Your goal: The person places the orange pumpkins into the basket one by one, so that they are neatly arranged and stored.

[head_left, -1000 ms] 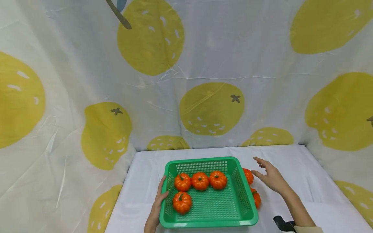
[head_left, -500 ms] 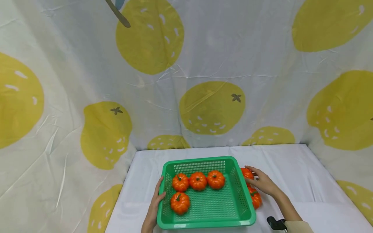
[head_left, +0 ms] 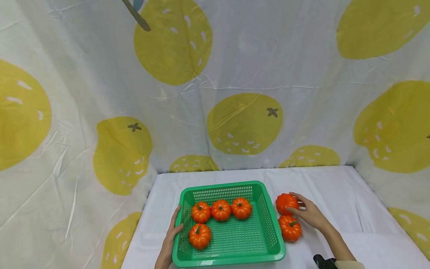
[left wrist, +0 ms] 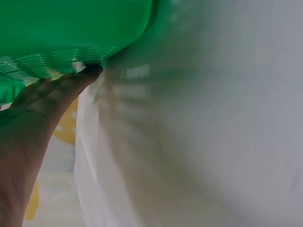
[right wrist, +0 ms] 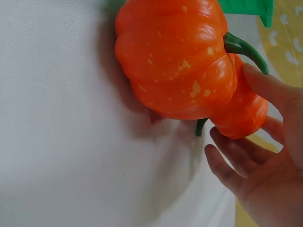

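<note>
A green plastic basket [head_left: 231,259] sits on the white-covered table with several small orange pumpkins [head_left: 221,210] inside. At its left side my left hand [head_left: 169,237] holds the wall, thumb at the rim and fingers along the outside; the left wrist view shows those fingers against the slotted wall [left wrist: 66,59]. Right of the basket, two more pumpkins sit close together. My right hand [head_left: 310,213] grips the farther pumpkin [head_left: 285,203], thumb on one side and fingers on the other. The nearer pumpkin [head_left: 290,228], green-stemmed, partly covers it in the right wrist view.
A lemon-print sheet [head_left: 245,123] hangs behind and at both sides of the table [head_left: 322,179]. Below my right forearm a black object [head_left: 323,262] shows at the sleeve. In the basket, the pumpkins lie toward the back and left.
The basket has slid left with my left hand, leaving a gap before the two outside pumpkins. My right hand has come down onto the farther pumpkin and taken hold of it.
</note>
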{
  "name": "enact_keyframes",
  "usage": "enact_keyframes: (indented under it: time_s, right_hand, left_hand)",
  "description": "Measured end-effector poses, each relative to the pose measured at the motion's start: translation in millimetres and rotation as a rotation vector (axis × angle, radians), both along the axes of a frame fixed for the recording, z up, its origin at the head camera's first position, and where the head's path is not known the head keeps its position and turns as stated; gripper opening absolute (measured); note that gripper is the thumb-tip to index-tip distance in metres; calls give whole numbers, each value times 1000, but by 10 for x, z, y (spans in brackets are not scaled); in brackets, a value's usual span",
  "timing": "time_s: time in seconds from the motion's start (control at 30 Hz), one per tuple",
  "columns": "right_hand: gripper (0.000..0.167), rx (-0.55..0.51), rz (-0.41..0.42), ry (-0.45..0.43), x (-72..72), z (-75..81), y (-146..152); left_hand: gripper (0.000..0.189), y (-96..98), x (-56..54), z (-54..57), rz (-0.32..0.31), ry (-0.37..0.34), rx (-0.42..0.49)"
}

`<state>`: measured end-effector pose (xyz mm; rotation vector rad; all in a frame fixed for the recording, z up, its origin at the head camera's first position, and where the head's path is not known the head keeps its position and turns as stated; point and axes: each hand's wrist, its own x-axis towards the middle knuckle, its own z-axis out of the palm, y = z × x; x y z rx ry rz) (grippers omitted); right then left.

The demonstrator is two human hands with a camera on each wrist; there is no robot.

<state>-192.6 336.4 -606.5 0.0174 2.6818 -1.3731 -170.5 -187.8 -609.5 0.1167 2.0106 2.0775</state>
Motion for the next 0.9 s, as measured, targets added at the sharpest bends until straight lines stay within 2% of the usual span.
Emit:
enact_keyframes:
  time_s: [0.5,0.9]
  right_hand:
    - [79,35,-65,66,-11,-33,9]
    - [85,-12,-37,62,-41,-89,23]
  left_hand:
    - [65,-23,-3,0,-31,-41,25]
    - [62,-23,-4,-30,-47,-61,88]
